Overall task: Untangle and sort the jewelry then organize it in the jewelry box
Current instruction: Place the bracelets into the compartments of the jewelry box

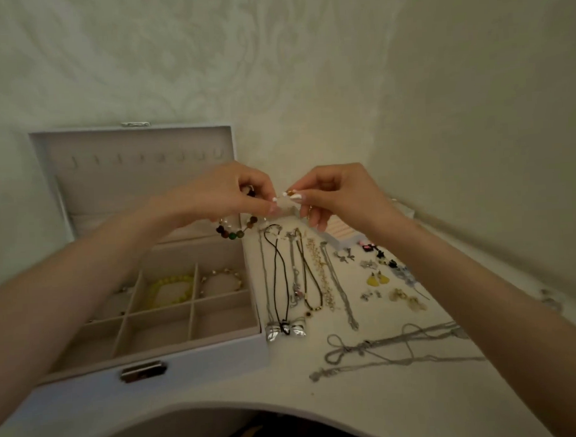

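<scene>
A beaded bracelet (238,234) is held in the air between both hands, above the back right corner of the open jewelry box (187,358). It is strung with round beads in dark red, green, brown and pearly white. Most of the strand hangs as a loose loop below the left hand (229,196), by which it is pinched between curled fingers and thumb. The free end is drawn out to the right, where a small gold clasp (290,192) is pinched by the fingertips of the right hand (337,196). The stretched part runs roughly level from left to right, and the loop droops toward the box.

In the box's divided tray, a yellow bead bracelet (166,286) is seen in one back compartment and a pearl bracelet (216,273) in the compartment to its right. The lid (113,179) stands upright against the wall.

On the white table (370,406) right of the box, necklaces are laid side by side, their lengths running away from the person: a black cord necklace (277,275) with a silver butterfly pendant (286,329) at its near end, a gold chain (320,276) and a silver chain (341,292). Further right, yellow earrings (376,279) lie among other small pieces. A knotted silver chain (384,346) lies crosswise nearer the table's edge.
</scene>
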A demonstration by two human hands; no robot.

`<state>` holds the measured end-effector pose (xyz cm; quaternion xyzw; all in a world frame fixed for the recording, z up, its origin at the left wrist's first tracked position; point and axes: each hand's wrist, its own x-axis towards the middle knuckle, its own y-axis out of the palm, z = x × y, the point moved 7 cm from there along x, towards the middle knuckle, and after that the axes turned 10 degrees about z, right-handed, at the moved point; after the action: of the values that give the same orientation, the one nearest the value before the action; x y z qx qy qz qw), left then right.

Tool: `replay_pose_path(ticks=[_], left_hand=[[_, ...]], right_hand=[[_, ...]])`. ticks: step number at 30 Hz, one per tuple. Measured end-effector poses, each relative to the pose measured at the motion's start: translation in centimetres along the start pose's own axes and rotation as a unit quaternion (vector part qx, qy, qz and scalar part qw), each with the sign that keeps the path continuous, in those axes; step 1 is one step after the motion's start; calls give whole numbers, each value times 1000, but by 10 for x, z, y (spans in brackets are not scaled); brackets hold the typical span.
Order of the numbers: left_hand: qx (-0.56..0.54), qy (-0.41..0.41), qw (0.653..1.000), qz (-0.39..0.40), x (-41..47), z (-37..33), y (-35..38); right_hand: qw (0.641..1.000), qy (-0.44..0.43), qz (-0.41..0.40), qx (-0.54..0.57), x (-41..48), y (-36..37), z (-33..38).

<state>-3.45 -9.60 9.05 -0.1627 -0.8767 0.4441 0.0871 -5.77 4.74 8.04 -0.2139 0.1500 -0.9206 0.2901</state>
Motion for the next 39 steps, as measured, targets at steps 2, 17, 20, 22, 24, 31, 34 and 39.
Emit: replay_pose_path(ticks=[2, 17, 20, 22, 24, 31, 34, 39], left_hand=[[29, 4, 1000, -2, -13, 9, -6], [38, -64, 976, 203, -80, 65, 16], [34, -67, 982, 175, -83, 70, 6], [32, -60, 989, 133, -82, 73, -2], [25, -48, 993, 104, -81, 75, -8], [168, -16, 986, 2, -83, 69, -19], [230, 24, 972, -48, -83, 64, -21], [242, -7, 968, -61, -80, 72, -26]], right_hand=[[1000, 4, 23, 18, 2, 18, -3], [976, 32, 178, -117, 11, 107, -8], [954, 56, 251, -156, 12, 120, -16], [939, 66, 289, -175, 12, 129, -22], [930, 72, 314, -175, 11, 135, -24], [920, 58, 309, -235, 18, 136, -24], [923, 46, 298, -239, 20, 139, -22], [887, -2, 274, -370, 21, 142, -19]])
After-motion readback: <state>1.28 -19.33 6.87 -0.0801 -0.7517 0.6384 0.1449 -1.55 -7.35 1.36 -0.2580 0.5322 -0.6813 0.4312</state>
